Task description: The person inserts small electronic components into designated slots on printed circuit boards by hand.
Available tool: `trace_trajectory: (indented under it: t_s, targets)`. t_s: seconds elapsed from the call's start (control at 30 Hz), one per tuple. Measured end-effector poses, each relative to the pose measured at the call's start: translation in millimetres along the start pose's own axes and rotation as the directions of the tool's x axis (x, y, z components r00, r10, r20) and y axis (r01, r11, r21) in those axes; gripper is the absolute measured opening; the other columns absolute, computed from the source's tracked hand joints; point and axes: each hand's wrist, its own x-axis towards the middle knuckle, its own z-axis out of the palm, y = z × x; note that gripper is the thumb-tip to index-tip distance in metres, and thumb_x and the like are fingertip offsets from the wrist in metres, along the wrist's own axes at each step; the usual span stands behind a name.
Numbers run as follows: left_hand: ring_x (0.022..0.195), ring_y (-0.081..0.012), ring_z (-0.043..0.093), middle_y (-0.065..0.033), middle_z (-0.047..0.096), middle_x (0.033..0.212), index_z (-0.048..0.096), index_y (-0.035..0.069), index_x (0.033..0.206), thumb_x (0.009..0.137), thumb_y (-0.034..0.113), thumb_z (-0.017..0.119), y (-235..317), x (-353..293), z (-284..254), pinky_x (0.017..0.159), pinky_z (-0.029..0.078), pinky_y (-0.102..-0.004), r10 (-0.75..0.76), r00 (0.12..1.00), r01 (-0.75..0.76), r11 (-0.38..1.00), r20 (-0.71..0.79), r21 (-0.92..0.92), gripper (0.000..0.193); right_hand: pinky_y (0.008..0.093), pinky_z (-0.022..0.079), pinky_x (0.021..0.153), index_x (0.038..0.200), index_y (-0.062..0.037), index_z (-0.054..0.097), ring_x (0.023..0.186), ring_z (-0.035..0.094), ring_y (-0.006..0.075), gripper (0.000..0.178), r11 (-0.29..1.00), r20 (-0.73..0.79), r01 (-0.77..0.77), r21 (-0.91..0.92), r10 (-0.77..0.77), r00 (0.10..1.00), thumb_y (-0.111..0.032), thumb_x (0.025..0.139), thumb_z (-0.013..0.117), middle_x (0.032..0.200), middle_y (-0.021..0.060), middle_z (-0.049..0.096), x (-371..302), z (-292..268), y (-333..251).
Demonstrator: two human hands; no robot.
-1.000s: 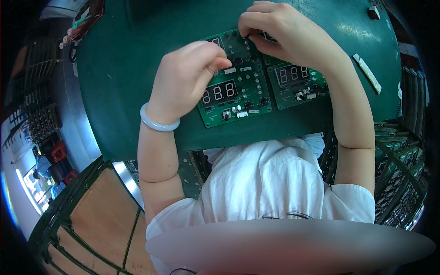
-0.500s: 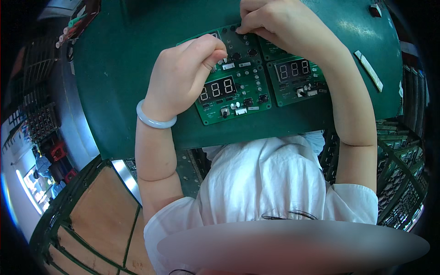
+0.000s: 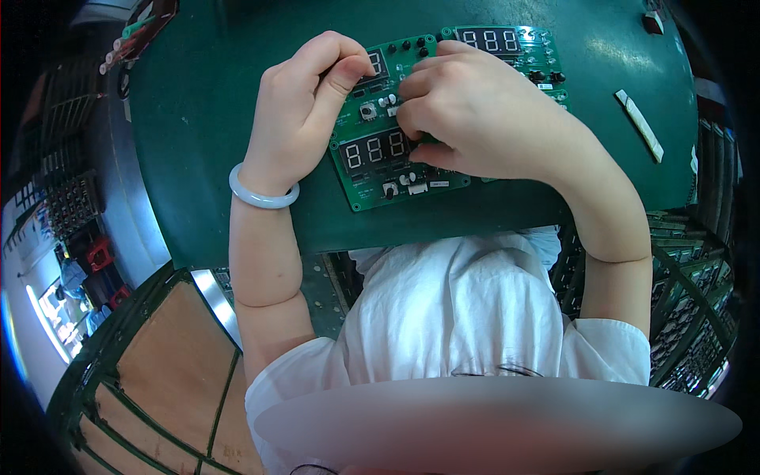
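- Since the earlier frame the right hand [image 3: 475, 119] has come down from the far edge onto the middle of the near circuit board [image 3: 396, 154], and the left hand [image 3: 305, 111] has shifted toward that board's upper left corner.
- Left grip: thumb and forefinger pinched on the board's top left edge, the other fingers curled; a pale bangle [image 3: 261, 190] sits on that wrist.
- Right grip: fingers bent down onto the board beside the three-digit display [image 3: 374, 150]; whether they hold a small part cannot be told, as the knuckles hide the tips.
- That board lies flat on the green surface [image 3: 206, 119], touching a second board [image 3: 514, 47] just behind it.
- Well apart to the right lies a white strip [image 3: 640, 125].
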Motion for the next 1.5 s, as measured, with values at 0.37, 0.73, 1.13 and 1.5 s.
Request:
trace_trajectory:
  t_s: [0.37,0.73,1.13,1.5]
  targets:
    - [0.079,-0.0292,0.070,-0.0135,0.070,0.086,0.063,0.000,0.099,0.102,0.016,0.059,-5,2,2,0.071,0.054,-0.0314,0.070,0.997,-0.071,0.996,0.013,0.051,0.016,0.0409,0.058,0.072,0.075,-0.0032,0.073,0.074,0.071,0.0335,0.007,0.917,0.179,-0.296,0.266,0.254,0.950,-0.010,0.077,0.073,0.075,0.0139,0.070,2,-2,-5]
    - [0.056,-0.0042,0.031,0.0044,0.041,0.072,0.059,0.005,0.103,0.111,0.028,0.045,-19,-4,-13,0.052,0.027,-0.0186,-0.311,0.916,0.388,0.525,0.254,-0.758,0.029,0.0348,0.053,0.078,0.091,-0.0020,0.069,0.084,0.065,0.0232,0.011,0.788,0.037,-0.414,0.455,0.448,0.893,-0.001,0.081,0.073,0.087,0.0076,0.067,7,-44,26]
    - [0.066,-0.0042,0.037,-0.0022,0.043,0.090,0.041,-0.011,0.141,0.108,0.019,0.037,-11,0,-17,0.055,0.033,-0.0175,-0.325,0.871,0.414,0.079,0.369,-0.907,0.044,0.0386,0.047,0.088,0.095,-0.0086,0.074,0.096,0.062,0.0261,0.010,0.984,-0.315,0.119,0.136,-0.071,0.946,-0.010,0.086,0.074,0.094,0.0068,0.069,11,16,69]
    - [0.064,-0.0024,0.035,-0.0012,0.044,0.087,0.033,-0.012,0.152,0.110,0.022,0.034,0,-1,-12,0.054,0.032,-0.0160,-0.307,0.861,0.456,0.113,0.406,-0.883,0.054,0.0394,0.042,0.091,0.091,-0.0094,0.076,0.100,0.056,0.0256,0.010,0.967,-0.044,-0.243,0.077,0.246,0.968,-0.016,0.083,0.077,0.101,0.0033,0.063,13,-17,28]
